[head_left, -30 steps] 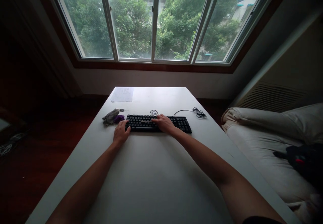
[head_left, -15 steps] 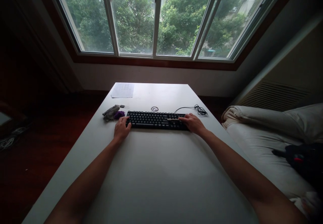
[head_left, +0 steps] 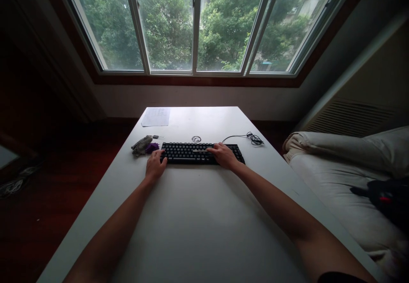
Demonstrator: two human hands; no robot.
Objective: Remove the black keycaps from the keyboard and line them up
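A black keyboard (head_left: 183,160) lies flat on the white table. My left hand (head_left: 155,164) grips its left end, thumb on the near side and fingers over the edge. Above the middle-right keys, my right hand (head_left: 225,156) is closed on a slim pale stick (head_left: 199,150) that points left across the keys. Its tip is too small to make out. Close to my left hand are a grey fuzzy cloth (head_left: 141,146) and a purple bundle (head_left: 152,148). Behind the keyboard sits a small ring-shaped item (head_left: 196,139).
A coiled black cable (head_left: 254,138) lies behind the keyboard's right end. Paper (head_left: 156,117) rests at the far left of the white table (head_left: 191,219). A small dark object (head_left: 156,137) is near the cloth. A pale cushioned seat or bed (head_left: 322,181) stands to the right.
My right hand has moved left along the keyboard with the pale stick, uncovering the keys at the right end. My left hand keeps its hold. The view has shifted slightly.
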